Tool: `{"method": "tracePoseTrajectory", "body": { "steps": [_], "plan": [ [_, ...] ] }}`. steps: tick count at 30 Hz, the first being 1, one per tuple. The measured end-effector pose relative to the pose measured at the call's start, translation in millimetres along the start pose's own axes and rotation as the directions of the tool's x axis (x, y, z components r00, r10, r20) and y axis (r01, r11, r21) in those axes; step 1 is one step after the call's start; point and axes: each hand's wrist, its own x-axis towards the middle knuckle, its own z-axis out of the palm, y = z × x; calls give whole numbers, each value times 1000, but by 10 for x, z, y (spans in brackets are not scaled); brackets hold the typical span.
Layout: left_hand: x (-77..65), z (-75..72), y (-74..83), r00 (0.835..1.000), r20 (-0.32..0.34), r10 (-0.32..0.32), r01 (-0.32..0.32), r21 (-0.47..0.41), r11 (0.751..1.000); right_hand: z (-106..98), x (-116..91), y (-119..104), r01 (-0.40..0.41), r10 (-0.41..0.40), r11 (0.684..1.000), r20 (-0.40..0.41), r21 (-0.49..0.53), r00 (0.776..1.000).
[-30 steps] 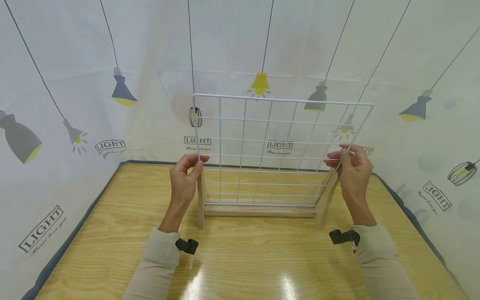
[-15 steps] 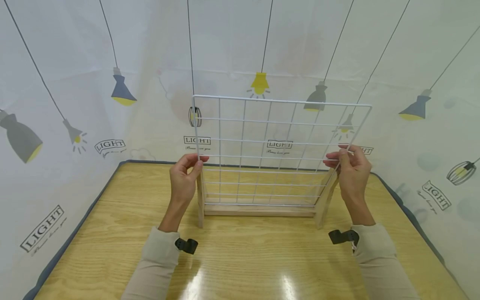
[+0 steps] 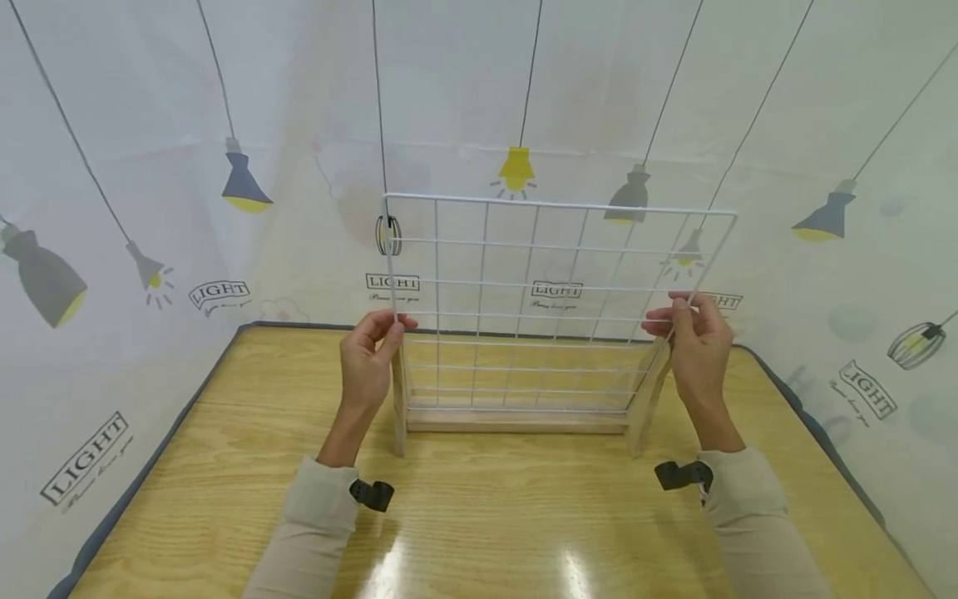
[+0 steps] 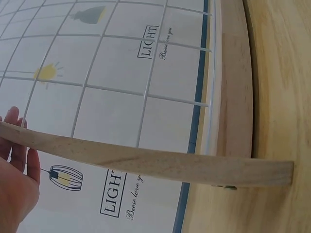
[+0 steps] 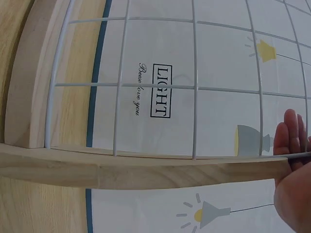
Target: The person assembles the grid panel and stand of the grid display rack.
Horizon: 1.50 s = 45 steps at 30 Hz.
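A white wire grid panel [image 3: 561,205] stands upright in a pale wooden stand, its lower edge along the stand's crossbar [image 3: 516,423]. My left hand [image 3: 365,358] pinches the grid's left side wire between thumb and fingers, by the top of the left wooden upright [image 4: 121,154]. On the other side my right hand [image 3: 701,349] holds the right side wire the same way, at the top of the right upright [image 5: 146,174]. Both wrist views show fingertips reaching past the uprights, with part of each hand cut off by the frame.
The stand rests on a light wood-grain table [image 3: 509,516]. Behind and beside it hangs a white curtain [image 3: 314,100] printed with lamps and the word LIGHT. A dark blue edge [image 3: 180,424] runs along the table's border.
The view has shifted very slightly. The grid's upper edge and my right hand have drifted a little left and down. Both hands keep their hold; the stand stays in place.
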Motion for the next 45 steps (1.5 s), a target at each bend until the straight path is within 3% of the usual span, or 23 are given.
{"method": "tracePoseTrajectory", "body": {
  "steps": [7,16,28,35,39,42,44,45],
  "plan": [
    [-24,53,-29,1000,9,19,-19,-18,1000,-88,-6,83,86,-86,994,11,-67,996],
    [-58,97,-18,1000,16,-23,23,2,1000,-93,-72,64,88,-94,993,-63,-84,994],
    [-74,68,-13,1000,4,-16,16,8,1000,-76,-70,109,105,-113,986,-50,-132,992],
    [-68,7,8,998,57,-4,2,29,1000,-123,-63,103,103,-106,986,-14,-131,994],
    [-53,-32,36,995,104,-6,-4,93,996,-158,-46,27,86,-82,984,31,-157,996],
    [-64,-89,46,992,128,-22,-5,202,979,-257,-66,-34,72,-51,969,91,-237,994],
    [-72,-162,46,988,150,-39,-6,292,957,-363,-89,-69,81,-34,936,143,-343,989],
    [-75,-216,43,984,167,-54,-7,342,940,-431,-98,-81,109,-38,903,176,-416,984]
  ]
}}
